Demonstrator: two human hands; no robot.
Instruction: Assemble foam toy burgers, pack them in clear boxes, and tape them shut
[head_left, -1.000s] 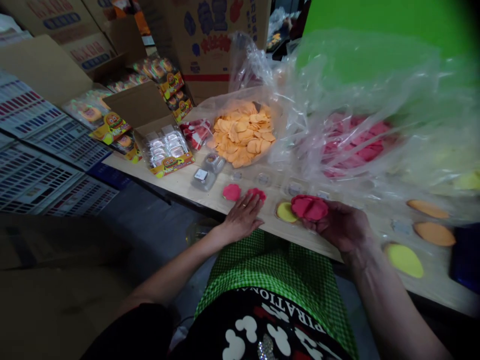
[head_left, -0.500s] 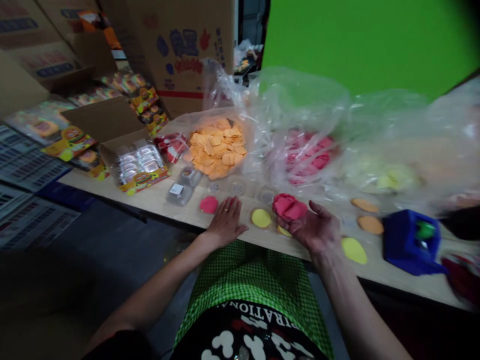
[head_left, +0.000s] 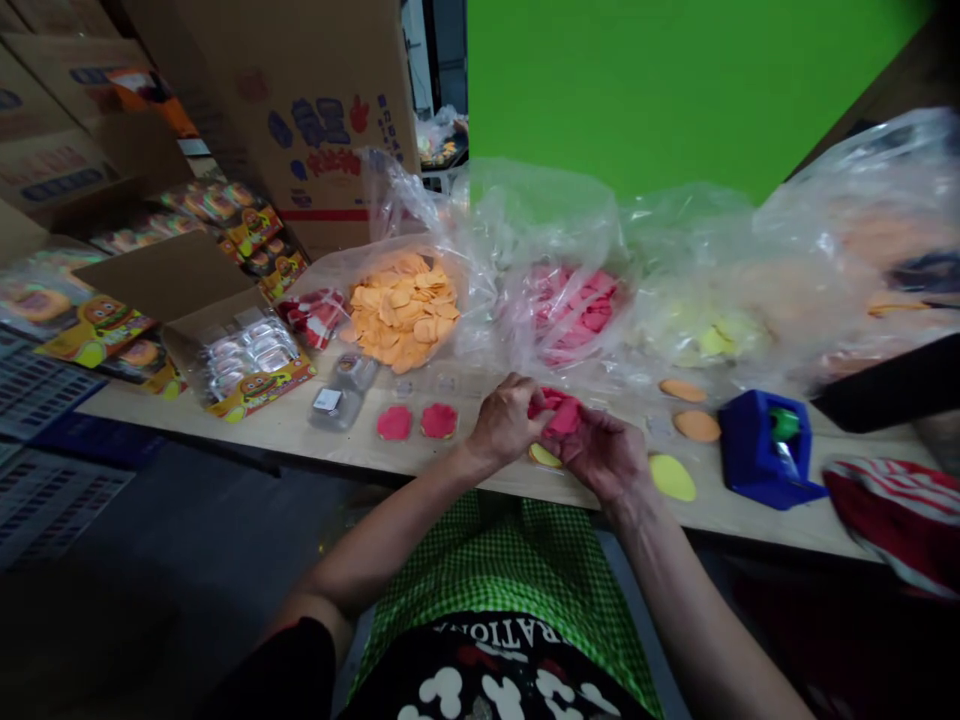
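At the table (head_left: 450, 470) edge, the left hand (head_left: 506, 425) and right hand (head_left: 604, 455) are meeting, both gripping a red stack (head_left: 559, 412) above a yellow disc (head_left: 541, 456); two red discs (head_left: 416, 422) are lying just left.

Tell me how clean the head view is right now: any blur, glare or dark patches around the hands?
Head view: both hands, left hand and right hand, are slightly soft on the red pieces; the clear plastic bags glare and veil their contents; the lower left is deep shadow; edges bow from the wide lens.
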